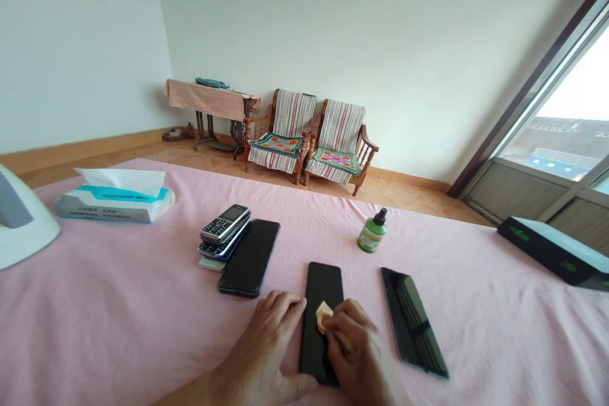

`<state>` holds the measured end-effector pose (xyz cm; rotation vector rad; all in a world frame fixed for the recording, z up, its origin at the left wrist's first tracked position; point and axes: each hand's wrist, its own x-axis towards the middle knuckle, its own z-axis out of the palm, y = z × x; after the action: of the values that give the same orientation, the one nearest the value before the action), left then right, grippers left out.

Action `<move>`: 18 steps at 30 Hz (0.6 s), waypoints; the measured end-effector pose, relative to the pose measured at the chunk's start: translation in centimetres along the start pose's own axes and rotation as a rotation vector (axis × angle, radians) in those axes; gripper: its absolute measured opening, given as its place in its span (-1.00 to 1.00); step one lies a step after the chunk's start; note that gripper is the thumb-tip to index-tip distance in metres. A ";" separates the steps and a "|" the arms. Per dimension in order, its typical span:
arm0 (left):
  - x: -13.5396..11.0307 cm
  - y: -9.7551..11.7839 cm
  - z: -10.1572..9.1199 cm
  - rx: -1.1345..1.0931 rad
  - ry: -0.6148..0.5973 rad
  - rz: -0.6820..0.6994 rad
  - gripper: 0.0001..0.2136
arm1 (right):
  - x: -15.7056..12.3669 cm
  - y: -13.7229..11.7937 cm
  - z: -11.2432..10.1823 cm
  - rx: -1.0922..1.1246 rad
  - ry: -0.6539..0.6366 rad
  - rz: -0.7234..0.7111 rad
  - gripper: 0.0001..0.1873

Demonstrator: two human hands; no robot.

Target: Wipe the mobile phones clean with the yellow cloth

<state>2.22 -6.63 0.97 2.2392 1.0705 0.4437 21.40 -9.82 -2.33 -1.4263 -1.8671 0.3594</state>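
A black smartphone (322,295) lies face up on the pink tablecloth (143,304) in front of me. My left hand (266,349) lies flat beside its left edge, fingers stretched out and touching the phone's side. My right hand (356,352) rests on the phone's lower part, its fingers pinched on a small yellowish cloth (323,314) that presses on the screen. A second black smartphone (413,321) lies to the right, a third (250,257) to the left.
A stack of small keypad phones (223,231) sits by the left smartphone. A green spray bottle (372,232) stands behind the middle phone. A tissue pack (114,196) lies far left, a white object (19,222) at the left edge, a dark box (552,250) at right.
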 end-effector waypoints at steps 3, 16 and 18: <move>0.0 -0.1 0.1 -0.001 0.010 0.007 -0.26 | 0.4 0.2 -0.2 -0.011 0.046 0.012 -0.74; 0.0 -0.3 0.2 0.019 0.015 0.022 -0.23 | 0.8 0.9 -0.6 -0.009 0.075 0.037 -0.76; -0.1 -0.2 0.1 0.021 0.009 0.011 -0.24 | 1.3 0.8 -1.3 -0.006 0.068 0.059 -0.77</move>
<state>2.11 -6.62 0.79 2.2650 1.0726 0.4500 22.68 -8.64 -1.44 -1.4819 -1.7767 0.3302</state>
